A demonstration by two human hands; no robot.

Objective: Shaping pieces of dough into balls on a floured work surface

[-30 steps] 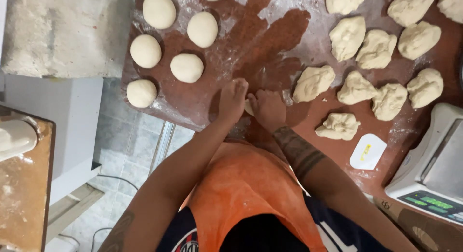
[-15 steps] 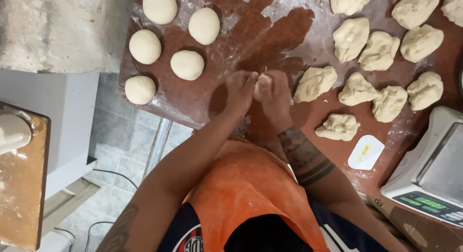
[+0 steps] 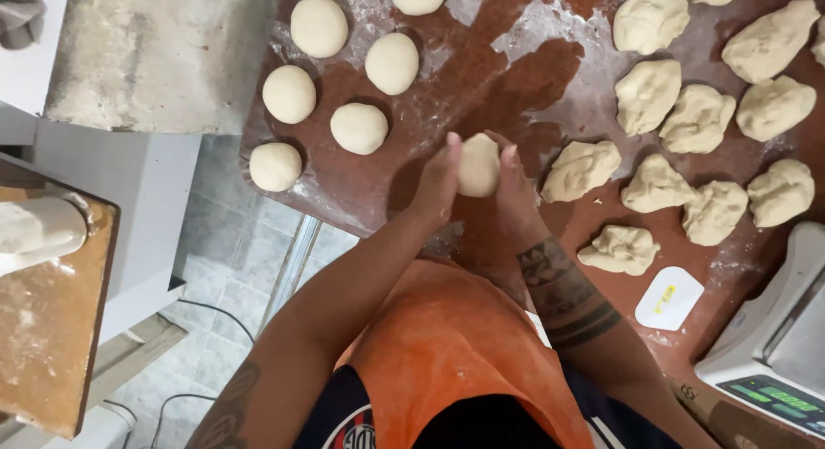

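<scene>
A pale dough ball (image 3: pixel 479 165) is cupped between my two hands just above the floured brown table (image 3: pixel 481 79). My left hand (image 3: pixel 436 181) presses its left side, and my right hand (image 3: pixel 516 187) wraps the right side. Both hands are closed around it. Several smooth round dough balls (image 3: pixel 359 128) lie to the left on the table. Several rough, unshaped dough pieces (image 3: pixel 581 169) sit to the right, the nearest one a short way from my right hand.
A white plastic scraper (image 3: pixel 669 298) lies near the table's front edge. A digital scale (image 3: pixel 773 354) stands at the lower right. A wooden board with a dough lump (image 3: pixel 34 230) is at the left. Tiled floor shows between.
My hands have lifted slightly and moved away from me, and the dough between them now shows as a rounded ball.
</scene>
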